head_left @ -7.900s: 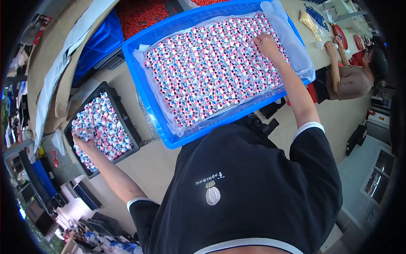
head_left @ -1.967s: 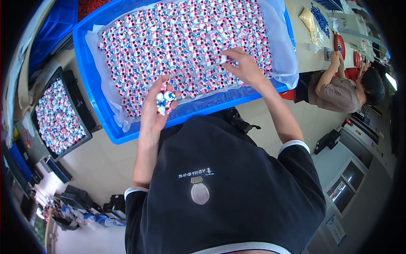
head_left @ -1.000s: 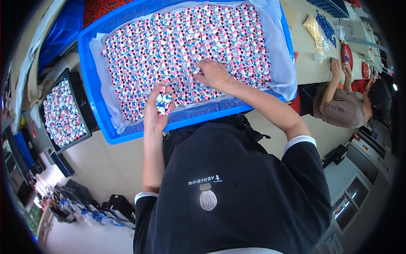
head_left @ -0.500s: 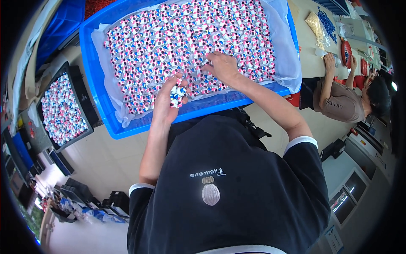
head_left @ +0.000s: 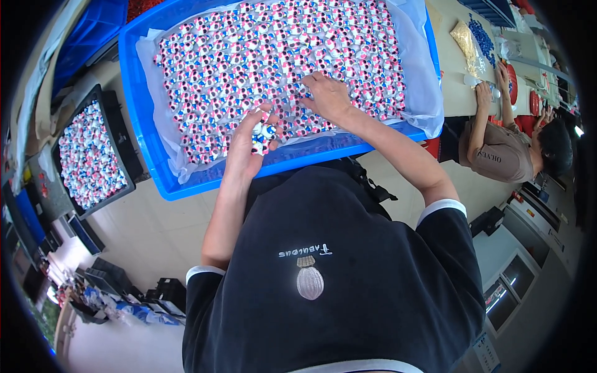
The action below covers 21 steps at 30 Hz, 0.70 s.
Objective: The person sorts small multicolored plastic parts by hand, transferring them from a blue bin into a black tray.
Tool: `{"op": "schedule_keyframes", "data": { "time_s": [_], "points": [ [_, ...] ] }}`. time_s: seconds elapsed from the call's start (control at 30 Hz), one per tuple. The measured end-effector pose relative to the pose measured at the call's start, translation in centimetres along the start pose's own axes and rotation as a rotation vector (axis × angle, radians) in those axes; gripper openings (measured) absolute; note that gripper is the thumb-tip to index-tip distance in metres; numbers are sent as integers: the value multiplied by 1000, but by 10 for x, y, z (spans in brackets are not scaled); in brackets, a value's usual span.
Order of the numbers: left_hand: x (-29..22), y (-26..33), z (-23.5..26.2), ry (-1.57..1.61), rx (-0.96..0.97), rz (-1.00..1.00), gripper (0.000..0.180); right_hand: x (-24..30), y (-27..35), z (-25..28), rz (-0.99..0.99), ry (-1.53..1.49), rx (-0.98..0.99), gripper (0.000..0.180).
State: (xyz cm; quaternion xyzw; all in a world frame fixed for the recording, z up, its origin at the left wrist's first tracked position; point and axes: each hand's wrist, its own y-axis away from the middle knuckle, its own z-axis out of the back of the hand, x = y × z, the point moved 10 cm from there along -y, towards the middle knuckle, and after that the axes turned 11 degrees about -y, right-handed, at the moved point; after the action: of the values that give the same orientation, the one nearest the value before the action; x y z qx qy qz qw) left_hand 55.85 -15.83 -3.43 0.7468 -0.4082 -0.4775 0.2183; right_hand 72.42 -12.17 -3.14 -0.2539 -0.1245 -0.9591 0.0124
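The loose pieces (head_left: 267,132), white with pink and blue, could perhaps slip out of the left hand (head_left: 244,144), because its fingers curl only halfway around them; they lie in its palm, over the near side of the blue tray (head_left: 171,186). The right hand (head_left: 328,97) is bent low at the packed rows (head_left: 239,68); whether it pinches a piece, I cannot tell. Its fingertips could disturb the neighbours, which sit very close together.
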Motion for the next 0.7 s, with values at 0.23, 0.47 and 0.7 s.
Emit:
{"op": "schedule_keyframes", "data": {
  "time_s": [0.23, 0.47, 0.7],
  "points": [
    [4, -3, 0, 13, 34, 3, 31, -10, -3, -9, -70, -58, 25, 35],
    [4, -2, 5, 31, 20, -2, 32, -7, -2, -5, -31, -268, -20, 29],
    [-1, -3, -13, 194, 204, -4, 37, -11, -5, 14, -58, -612, 56, 20]
  ]
}}
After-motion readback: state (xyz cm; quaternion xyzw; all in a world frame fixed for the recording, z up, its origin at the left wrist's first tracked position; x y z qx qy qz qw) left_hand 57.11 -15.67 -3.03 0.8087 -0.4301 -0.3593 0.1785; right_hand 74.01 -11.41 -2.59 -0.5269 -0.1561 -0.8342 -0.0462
